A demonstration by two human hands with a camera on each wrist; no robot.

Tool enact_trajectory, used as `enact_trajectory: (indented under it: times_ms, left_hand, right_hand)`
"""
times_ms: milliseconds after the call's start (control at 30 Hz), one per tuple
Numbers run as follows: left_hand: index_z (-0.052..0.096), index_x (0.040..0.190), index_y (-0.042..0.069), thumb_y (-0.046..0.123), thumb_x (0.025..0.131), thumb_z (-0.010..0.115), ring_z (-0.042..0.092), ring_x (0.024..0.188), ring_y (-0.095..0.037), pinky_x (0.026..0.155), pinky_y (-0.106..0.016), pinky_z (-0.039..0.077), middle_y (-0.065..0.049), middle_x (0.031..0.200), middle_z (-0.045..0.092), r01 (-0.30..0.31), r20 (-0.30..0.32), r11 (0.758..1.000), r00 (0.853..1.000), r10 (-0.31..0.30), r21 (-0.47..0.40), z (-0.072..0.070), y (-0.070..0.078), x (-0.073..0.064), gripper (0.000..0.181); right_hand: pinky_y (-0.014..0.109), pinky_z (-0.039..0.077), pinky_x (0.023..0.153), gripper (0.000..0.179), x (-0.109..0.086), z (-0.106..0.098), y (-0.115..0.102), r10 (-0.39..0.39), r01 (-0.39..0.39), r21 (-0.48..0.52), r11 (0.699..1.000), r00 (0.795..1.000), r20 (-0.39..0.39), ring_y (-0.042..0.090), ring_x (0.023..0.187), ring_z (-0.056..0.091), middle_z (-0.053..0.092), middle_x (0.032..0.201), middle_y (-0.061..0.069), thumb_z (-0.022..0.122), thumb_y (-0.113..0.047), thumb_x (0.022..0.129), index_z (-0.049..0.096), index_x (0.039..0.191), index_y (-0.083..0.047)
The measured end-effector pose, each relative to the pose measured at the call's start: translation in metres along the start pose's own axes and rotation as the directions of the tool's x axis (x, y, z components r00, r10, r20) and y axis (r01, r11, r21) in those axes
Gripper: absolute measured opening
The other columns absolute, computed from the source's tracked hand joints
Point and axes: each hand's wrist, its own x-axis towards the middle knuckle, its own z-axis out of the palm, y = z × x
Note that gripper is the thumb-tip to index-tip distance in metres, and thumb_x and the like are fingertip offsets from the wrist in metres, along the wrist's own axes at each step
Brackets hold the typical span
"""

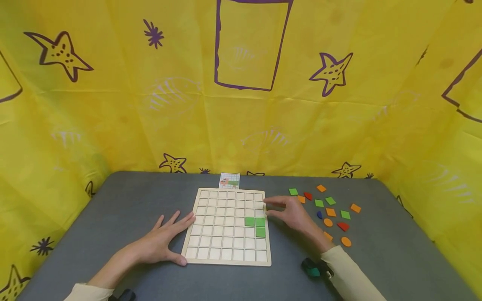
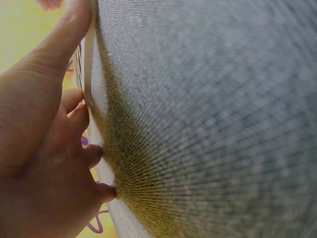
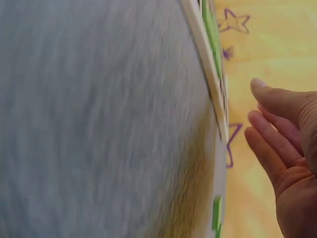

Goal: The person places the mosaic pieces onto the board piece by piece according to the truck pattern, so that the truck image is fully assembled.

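the left hand (image 1: 160,242) is spread at the left edge of the grid board (image 1: 221,230), its fingers loosely straight on that edge and its thumb at the near left corner. the right hand (image 1: 293,212) is by the board's right edge, toward the far corner, thumb and fingers apart with nothing between them; whether its fingertips touch the board i cannot tell. three green squares (image 1: 260,232) sit in the board's cells along its right side, two in one row and one just nearer in the last column. a printed card (image 1: 229,180) lies at the board's far edge. loose pieces (image 1: 330,212) in orange, green, red and blue are scattered right of the board. beneath the board is a grey table (image 1: 395,251); beyond it hangs a yellow cloth (image 1: 248,117) with starfish drawings.
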Motion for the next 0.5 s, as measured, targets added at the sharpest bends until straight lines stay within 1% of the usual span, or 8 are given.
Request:
enact_trajectory:
  times_ms: [100,267,367,500]
  left_hand:
    - [0.028,0.156,0.012,0.058,0.065,0.079,0.004,0.145,-0.05,0.105,-0.072,-0.007,-0.011,0.162,0.021,-0.002,0.002,1.0,1.0,0.002,0.001,0.0,0.0,0.0,0.114]
    - [0.029,0.155,0.013,0.057,0.065,0.08,0.004,0.145,-0.05,0.105,-0.072,-0.007,-0.011,0.162,0.021,0.01,0.001,1.0,1.0,-0.01,0.004,-0.001,0.0,-0.002,0.113]
    - [0.029,0.155,0.013,0.058,0.064,0.08,0.005,0.145,-0.049,0.106,-0.072,-0.007,-0.01,0.162,0.021,0.008,-0.003,1.0,1.0,-0.008,0.01,-0.002,0.001,-0.002,0.113]
    - [0.029,0.155,0.012,0.059,0.064,0.08,0.005,0.146,-0.049,0.106,-0.072,-0.007,-0.01,0.162,0.021,0.005,-0.003,1.0,1.0,-0.005,0.014,-0.002,0.003,-0.001,0.114]
  right_hand:
    - [0.043,0.054,0.088,0.038,-0.001,-0.006,0.007,0.013,-0.013,-0.013,1.0,0.999,-0.041,0.03,0.107,0.067,0.071,0.114,0.011,0.08,-0.007,0.08,0.071,0.116,0.0]
    - [0.045,0.054,0.087,0.038,-0.003,-0.018,0.02,0.018,-0.021,-0.046,0.999,0.998,-0.057,0.03,0.105,0.068,0.072,0.112,0.012,0.081,-0.007,0.078,0.072,0.116,-0.002]
    - [0.044,0.055,0.086,0.038,-0.004,-0.027,0.029,0.022,-0.028,-0.106,0.994,0.998,-0.059,0.03,0.104,0.068,0.072,0.11,0.011,0.081,-0.008,0.078,0.072,0.115,-0.002]
    - [0.044,0.055,0.086,0.039,-0.007,-0.038,0.039,0.028,-0.036,-0.181,0.983,0.998,-0.047,0.03,0.102,0.069,0.072,0.109,0.012,0.081,-0.008,0.079,0.071,0.115,0.0]
